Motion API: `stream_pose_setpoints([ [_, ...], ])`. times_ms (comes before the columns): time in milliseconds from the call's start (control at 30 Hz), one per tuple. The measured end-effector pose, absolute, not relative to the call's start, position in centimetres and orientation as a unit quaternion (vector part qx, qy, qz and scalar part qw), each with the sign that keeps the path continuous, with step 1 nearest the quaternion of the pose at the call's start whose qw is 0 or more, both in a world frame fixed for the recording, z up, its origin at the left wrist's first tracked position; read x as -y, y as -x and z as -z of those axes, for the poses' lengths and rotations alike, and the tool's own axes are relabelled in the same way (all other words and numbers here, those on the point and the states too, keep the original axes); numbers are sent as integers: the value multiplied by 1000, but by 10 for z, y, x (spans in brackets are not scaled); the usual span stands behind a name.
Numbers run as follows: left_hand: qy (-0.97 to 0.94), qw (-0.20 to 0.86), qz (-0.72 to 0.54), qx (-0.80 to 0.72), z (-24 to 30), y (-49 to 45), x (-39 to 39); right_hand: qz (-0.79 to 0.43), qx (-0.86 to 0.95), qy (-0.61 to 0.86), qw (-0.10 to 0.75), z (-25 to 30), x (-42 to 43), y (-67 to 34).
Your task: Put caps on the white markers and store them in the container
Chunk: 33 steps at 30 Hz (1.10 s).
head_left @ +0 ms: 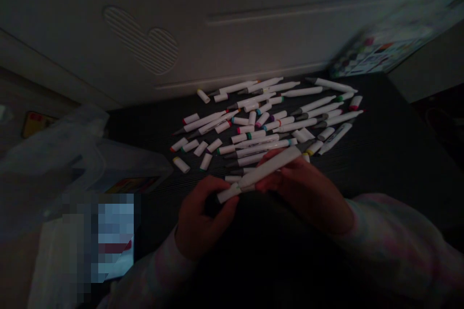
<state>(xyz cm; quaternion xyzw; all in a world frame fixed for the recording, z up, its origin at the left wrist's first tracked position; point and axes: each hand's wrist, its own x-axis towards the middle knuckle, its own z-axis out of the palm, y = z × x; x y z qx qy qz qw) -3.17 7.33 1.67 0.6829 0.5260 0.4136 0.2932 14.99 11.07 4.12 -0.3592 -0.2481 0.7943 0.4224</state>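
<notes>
Both my hands hold one white marker just above the dark table. My left hand pinches the marker's lower left end, where a white cap sits. My right hand is wrapped round the marker's barrel further right. Beyond my hands lies a spread of several white markers with coloured bands, and several loose white caps lie at the left of that spread. The scene is dim.
A clear plastic bag and box stand at the left on the table. A colour chart sheet leans at the back right. A pale panel with a heart shape rises behind the table.
</notes>
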Motion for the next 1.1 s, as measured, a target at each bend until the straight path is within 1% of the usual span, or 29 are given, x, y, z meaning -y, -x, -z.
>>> stream_pose_setpoints([
  [100,-681,291,-414,-530,-17,32,-73,-785,266,371,419,-39,-110,-150],
  [300,-673,305,-410,-534,-19,31,-73,-737,359,402,408,-37,-108,-152],
  [467,-678,325,-412,-514,-20,30,-74,-736,361,393,416,-36,-108,-153],
  [700,-687,320,-404,-512,-23,30,-73,-734,377,384,413,-35,-108,-152],
  [833,-702,265,-409,-519,-23,30,-74,-735,396,384,394,-35,-109,-153],
  [1100,-761,163,-416,-469,-22,30,-76,-749,373,392,383,-35,-109,-152],
])
